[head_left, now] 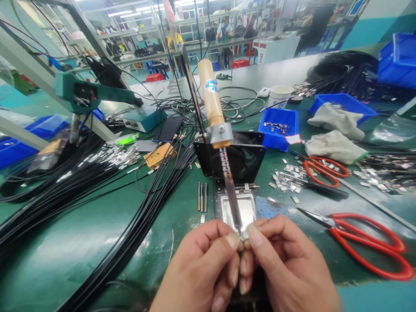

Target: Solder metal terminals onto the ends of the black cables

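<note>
Head view: the left hand [208, 264] and right hand [287, 264] meet low in the middle, thumbs and forefingers closed on a small metal piece [243, 234]. It sits between the fingertips, right by the lower end of a soldering iron [211, 93]; whether the two touch is too small to tell. The piece's visible end points away from the body, towards the iron, and its long axis seems to run the same way, though the fingers hide most of it.

The iron slants down in a clamp [219, 131], above a shallow metal tray [246, 206], with a black fan [251, 167] behind. Beside the tray lie a blue sponge [264, 209] and, on the other side, thin rods [206, 197].

Further left, black cables [147, 208] run across the green bench [61, 225], near a heap of metal-tipped ends [118, 158]. To the right are loose metal bits [287, 182], a blue bin [276, 141] and red-handled scissors [329, 222].

Work on the held piece looks underway rather than finished, but no completed joint can be made out. The tipped ends look fitted; the loose bits look unused.
</note>
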`<state>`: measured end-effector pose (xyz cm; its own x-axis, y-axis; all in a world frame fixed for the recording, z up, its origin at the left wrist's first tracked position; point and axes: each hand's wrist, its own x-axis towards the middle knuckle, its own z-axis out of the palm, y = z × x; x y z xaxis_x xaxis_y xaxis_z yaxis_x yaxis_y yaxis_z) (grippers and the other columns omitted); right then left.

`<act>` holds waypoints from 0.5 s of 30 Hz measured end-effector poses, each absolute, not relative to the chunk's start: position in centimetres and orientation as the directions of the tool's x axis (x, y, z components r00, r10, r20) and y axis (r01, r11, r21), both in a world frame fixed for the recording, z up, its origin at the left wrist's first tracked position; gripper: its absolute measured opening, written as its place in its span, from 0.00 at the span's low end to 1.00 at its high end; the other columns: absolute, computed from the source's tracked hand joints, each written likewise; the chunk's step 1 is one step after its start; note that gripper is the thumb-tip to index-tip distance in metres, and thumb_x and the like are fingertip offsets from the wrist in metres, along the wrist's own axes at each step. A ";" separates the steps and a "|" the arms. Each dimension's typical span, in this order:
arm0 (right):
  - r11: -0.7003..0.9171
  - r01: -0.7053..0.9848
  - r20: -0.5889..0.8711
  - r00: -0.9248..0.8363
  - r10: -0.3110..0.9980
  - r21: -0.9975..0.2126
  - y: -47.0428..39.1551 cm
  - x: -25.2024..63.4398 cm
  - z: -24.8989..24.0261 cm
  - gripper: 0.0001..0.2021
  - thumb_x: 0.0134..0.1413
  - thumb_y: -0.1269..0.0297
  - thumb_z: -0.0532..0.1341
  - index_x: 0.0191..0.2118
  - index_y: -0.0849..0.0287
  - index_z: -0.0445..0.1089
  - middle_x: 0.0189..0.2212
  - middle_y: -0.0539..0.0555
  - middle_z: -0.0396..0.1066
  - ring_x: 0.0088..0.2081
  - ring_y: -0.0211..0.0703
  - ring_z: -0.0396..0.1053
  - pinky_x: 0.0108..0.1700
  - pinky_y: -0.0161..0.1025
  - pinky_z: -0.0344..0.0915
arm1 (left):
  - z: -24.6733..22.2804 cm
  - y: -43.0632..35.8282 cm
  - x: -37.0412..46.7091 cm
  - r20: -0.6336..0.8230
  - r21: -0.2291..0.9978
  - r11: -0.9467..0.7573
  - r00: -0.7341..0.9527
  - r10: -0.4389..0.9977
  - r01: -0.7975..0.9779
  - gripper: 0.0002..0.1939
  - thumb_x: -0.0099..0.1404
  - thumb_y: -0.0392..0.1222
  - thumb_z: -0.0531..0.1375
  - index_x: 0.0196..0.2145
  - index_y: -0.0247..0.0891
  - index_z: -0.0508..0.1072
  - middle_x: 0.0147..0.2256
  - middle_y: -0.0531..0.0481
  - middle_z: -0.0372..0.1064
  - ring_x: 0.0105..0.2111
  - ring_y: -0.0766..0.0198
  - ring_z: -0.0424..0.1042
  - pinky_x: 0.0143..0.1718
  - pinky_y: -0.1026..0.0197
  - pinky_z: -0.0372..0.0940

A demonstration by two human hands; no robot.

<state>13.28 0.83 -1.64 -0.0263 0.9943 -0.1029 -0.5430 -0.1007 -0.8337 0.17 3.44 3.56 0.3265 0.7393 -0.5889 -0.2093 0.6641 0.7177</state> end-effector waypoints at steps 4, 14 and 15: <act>-0.079 -0.531 -0.089 -0.006 0.996 -0.844 0.9 13.1 -1.6 0.07 0.68 0.62 0.64 0.36 0.54 0.71 0.21 0.46 0.77 0.21 0.33 0.76 0.26 0.27 0.73 | 3.6 3.3 0.1 -0.591 0.714 0.667 0.330 0.736 -0.211 0.15 0.70 0.43 0.58 0.25 0.37 0.69 0.18 0.53 0.68 0.10 0.80 0.45 0.10 0.75 0.39; -0.084 -0.573 -0.103 0.001 0.995 -0.815 0.9 13.0 -1.2 0.07 0.68 0.63 0.64 0.36 0.55 0.70 0.21 0.47 0.78 0.19 0.33 0.74 0.25 0.29 0.74 | 3.5 3.2 0.1 -0.610 0.714 0.668 0.285 0.740 -0.208 0.13 0.69 0.43 0.60 0.26 0.37 0.71 0.19 0.52 0.69 0.11 0.79 0.45 0.10 0.75 0.37; -0.087 -0.573 -0.105 -0.002 0.995 -0.815 0.9 13.0 -1.1 0.08 0.68 0.62 0.64 0.35 0.55 0.70 0.20 0.47 0.78 0.19 0.33 0.74 0.25 0.29 0.74 | 3.5 3.2 0.1 -0.609 0.716 0.666 0.280 0.742 -0.208 0.14 0.69 0.43 0.60 0.26 0.36 0.71 0.19 0.52 0.69 0.12 0.79 0.46 0.10 0.75 0.37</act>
<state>12.97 0.88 -1.11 -0.0018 0.9945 -0.1047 -0.5728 -0.0868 -0.8151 0.07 3.22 3.48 0.2805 0.7420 -0.6089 -0.2080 0.6663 0.7161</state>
